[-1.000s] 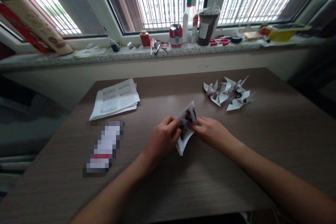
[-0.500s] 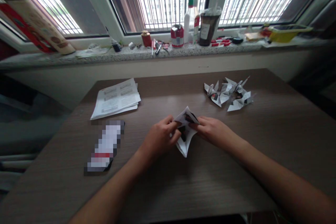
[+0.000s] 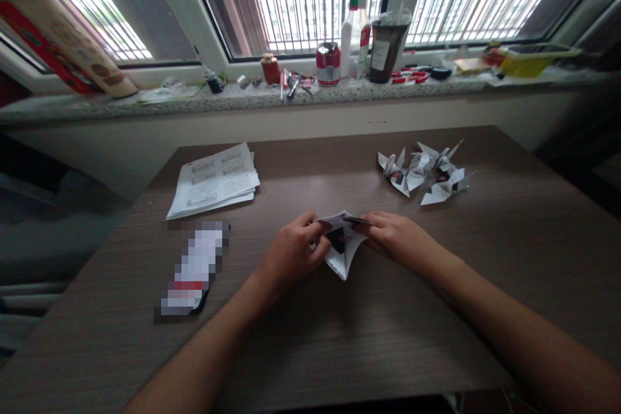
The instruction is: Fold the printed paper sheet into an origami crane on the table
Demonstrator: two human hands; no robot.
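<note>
Between my two hands is a folded sheet of printed paper (image 3: pixel 342 252), white with a dark patch and with one corner pointing toward me. The fingers of my left hand (image 3: pixel 297 247) pinch its left side. My right hand (image 3: pixel 391 233) grips the right side, its thumb and fingers pressed on the paper. Some fingertips are hidden behind the folds. Beyond my right hand lie several folded paper cranes (image 3: pixel 429 171), bunched together on the table. To the left rests a stack of printed sheets (image 3: pixel 218 178).
A phone (image 3: pixel 194 268), its screen blurred out, lies left of my left arm on the brown wooden table (image 3: pixel 301 343). Along the stone windowsill stand a red can (image 3: pixel 328 66), bottles (image 3: pixel 354 32), a dark drink cup with a straw (image 3: pixel 387 52) and a yellow basket (image 3: pixel 528 63).
The far peak of the folded paper has come down and flattened toward me, and its opening has spread wider. Both hands still hold it in about the same place.
</note>
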